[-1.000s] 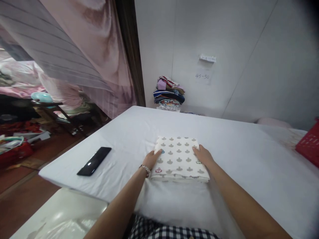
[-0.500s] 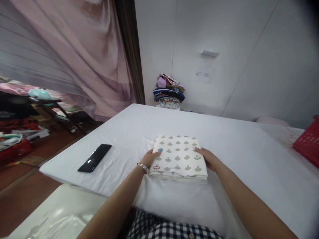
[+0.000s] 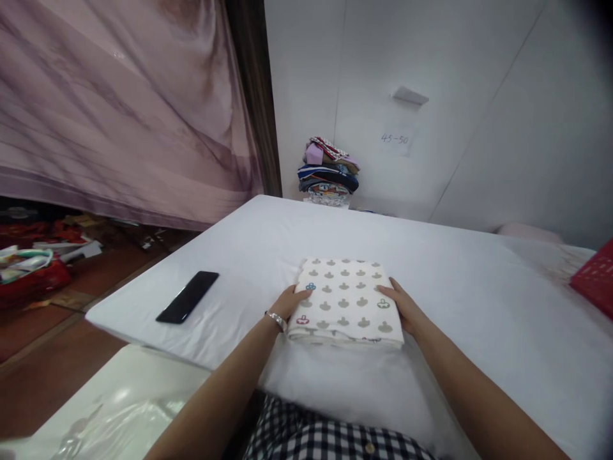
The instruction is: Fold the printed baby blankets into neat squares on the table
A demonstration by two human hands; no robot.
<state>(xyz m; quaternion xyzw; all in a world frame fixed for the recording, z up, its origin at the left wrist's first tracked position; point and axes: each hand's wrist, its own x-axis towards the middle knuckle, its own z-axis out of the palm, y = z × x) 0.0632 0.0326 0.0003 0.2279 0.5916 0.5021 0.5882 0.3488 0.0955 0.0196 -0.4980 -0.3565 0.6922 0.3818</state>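
A folded white cloth (image 3: 345, 300) printed with grey shapes and a few coloured outlines lies near the front edge of the white-covered table (image 3: 445, 281). My left hand (image 3: 290, 301) grips its left side, thumb on top and the other fingers hidden at the edge. On the opposite side my right hand (image 3: 402, 303) holds it the same way, its thumb on the upper face near a green outline. A silver bracelet (image 3: 276, 319) circles my left wrist. The cloth's layered front edge faces me.
A black phone-like slab (image 3: 188, 297) lies on the table's left. Folded clothes (image 3: 328, 172) are stacked beyond the far edge by the wall. At the right stands a red basket (image 3: 596, 278). A pink curtain (image 3: 191, 128) hangs at left; a plastic-covered white surface (image 3: 129, 383) is lower left.
The view has shifted slightly, and the curtain at left hangs lower, covering the stool and bluish bowl seen before. Both hands keep their hold on the folded cloth.
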